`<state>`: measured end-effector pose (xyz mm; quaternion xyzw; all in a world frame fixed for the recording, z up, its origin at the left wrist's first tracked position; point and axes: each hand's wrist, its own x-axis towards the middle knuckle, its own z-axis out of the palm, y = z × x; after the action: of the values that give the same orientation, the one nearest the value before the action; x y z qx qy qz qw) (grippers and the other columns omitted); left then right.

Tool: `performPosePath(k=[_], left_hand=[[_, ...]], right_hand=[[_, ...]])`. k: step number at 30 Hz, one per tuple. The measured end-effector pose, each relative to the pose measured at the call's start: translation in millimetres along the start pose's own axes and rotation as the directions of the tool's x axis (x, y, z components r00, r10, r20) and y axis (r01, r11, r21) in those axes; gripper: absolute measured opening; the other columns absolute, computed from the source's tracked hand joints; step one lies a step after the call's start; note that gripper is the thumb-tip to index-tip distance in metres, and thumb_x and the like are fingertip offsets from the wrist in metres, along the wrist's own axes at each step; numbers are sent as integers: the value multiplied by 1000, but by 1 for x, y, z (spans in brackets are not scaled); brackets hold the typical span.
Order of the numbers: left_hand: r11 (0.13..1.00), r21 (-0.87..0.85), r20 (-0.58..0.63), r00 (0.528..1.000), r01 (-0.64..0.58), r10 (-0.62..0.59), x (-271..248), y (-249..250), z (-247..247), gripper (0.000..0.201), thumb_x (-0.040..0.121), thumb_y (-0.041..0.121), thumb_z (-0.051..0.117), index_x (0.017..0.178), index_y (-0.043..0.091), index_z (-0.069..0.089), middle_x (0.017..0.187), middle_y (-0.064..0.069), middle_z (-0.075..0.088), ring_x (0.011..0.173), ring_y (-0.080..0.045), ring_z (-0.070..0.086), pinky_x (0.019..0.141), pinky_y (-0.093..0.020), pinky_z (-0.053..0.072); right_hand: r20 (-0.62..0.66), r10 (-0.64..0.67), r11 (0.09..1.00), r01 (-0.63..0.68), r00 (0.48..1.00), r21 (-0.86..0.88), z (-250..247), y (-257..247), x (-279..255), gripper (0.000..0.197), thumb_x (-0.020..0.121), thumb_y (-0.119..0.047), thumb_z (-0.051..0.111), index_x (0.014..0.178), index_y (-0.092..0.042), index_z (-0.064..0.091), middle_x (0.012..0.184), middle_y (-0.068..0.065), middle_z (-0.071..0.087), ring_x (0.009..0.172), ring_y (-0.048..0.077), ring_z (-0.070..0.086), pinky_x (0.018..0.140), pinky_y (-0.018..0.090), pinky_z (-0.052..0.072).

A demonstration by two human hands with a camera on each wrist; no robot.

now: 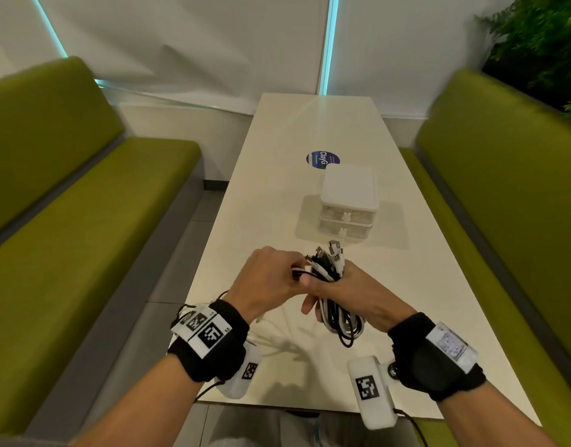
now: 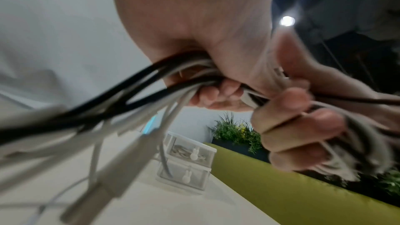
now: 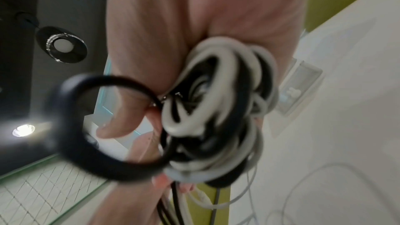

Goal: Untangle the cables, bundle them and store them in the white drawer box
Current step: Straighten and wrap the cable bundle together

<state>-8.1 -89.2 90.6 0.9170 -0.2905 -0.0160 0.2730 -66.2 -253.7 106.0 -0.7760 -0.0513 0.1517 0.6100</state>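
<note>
My right hand [image 1: 326, 295] grips a coil of black and white cables [image 1: 340, 321] above the near part of the table. Its plug ends [image 1: 329, 256] stick up over the fist. My left hand [image 1: 289, 274] is right beside it, with its fingers curled round black and white strands [image 2: 155, 81] that run from the bundle. In the right wrist view the coil [image 3: 216, 109] fills the palm and one black loop [image 3: 86, 126] sticks out. The white drawer box [image 1: 348, 201] stands further back on the table with both drawers shut. Coiled cable shows through its upper drawer [image 2: 190, 151].
A thin white cable [image 1: 277, 333] lies loose on the white table [image 1: 407, 285] under my hands. A round blue sticker [image 1: 323, 159] sits behind the box. Green benches [image 1: 84, 237] flank the table on both sides, and a plant [image 1: 542, 43] stands at the far right.
</note>
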Motion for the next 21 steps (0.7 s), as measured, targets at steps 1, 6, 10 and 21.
performPosePath(k=[1, 6, 10, 21], left_hand=[[1000, 8, -2, 1000, 28, -28, 2, -2, -1, 37, 72, 47, 60, 51, 25, 40, 45, 3, 46, 44, -14, 39, 51, -32, 32], [996, -60, 37, 997, 71, -69, 3, -7, -2, 42, 58, 53, 83, 56, 19, 59, 42, 5, 48, 42, -14, 36, 47, -23, 27], [995, -71, 31, 997, 73, -71, 4, -12, 0, 46, 51, 67, 78, 66, 25, 71, 49, 4, 57, 46, -14, 40, 47, -23, 28], [934, -338, 267, 963, 115, -22, -4, -13, -5, 51, 82, 63, 61, 90, 13, 67, 65, -1, 54, 59, -11, 48, 60, -37, 45]], right_hand=[[23, 8, 1000, -8, 1000, 10, 0, 0, -1, 20, 86, -35, 72, 95, -18, 69, 75, 14, 71, 61, 23, 64, 61, 31, 53], [139, -29, 999, 35, 990, -40, 5, 0, -3, 33, 76, -5, 81, 71, -35, 68, 61, 2, 62, 61, 12, 62, 64, 17, 47], [97, 41, 994, -32, 994, -101, 4, 2, 1, 36, 75, 4, 77, 62, -21, 56, 56, 3, 53, 54, 21, 62, 55, 26, 50], [-220, -64, 917, -30, 973, -398, -1, 21, 15, 26, 83, -14, 64, 64, -29, 54, 52, -9, 52, 45, 7, 46, 49, 24, 36]])
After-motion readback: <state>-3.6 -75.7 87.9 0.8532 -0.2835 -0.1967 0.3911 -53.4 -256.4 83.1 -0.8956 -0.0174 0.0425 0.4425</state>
